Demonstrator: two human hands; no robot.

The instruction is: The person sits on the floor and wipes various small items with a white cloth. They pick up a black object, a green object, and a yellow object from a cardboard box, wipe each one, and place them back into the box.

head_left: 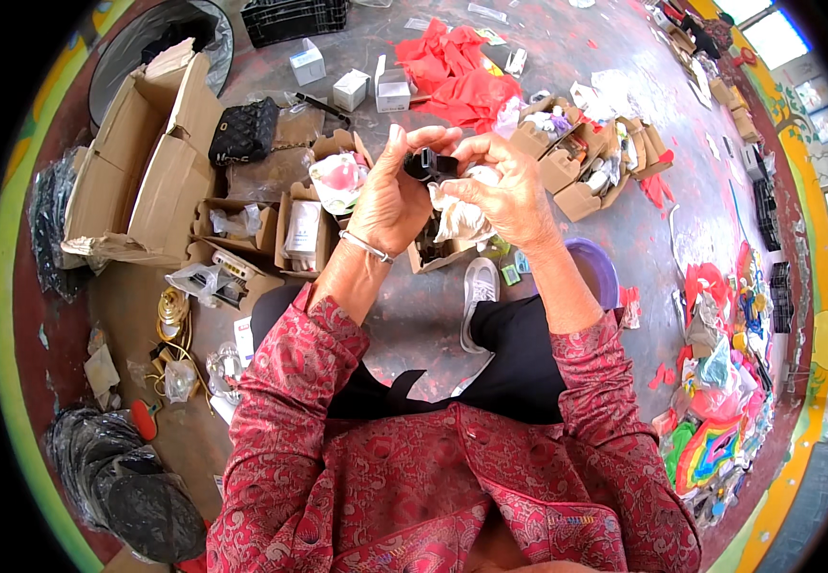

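Both my hands are raised in front of me over the boxes. My left hand (387, 191), a bracelet on its wrist, is closed around a small black plastic object (430, 165) with a squarish hollow end; its exact kind I cannot make out. Beside it, my right hand (514, 196) pinches a crumpled cream cloth (461, 215) against or close to the black object. Below the hands sits a small cardboard box (430, 254), partly hidden by the cloth. A pink and white bundle (339, 181) lies in a box just left of my left wrist.
At left stand a large open carton (161, 158) and a black quilted bag (244, 132). Cartons of small goods (581, 191) are at right, near a purple basin (593, 272). Red cloth (457, 76) lies ahead. Colourful items (719, 382) are heaped at far right.
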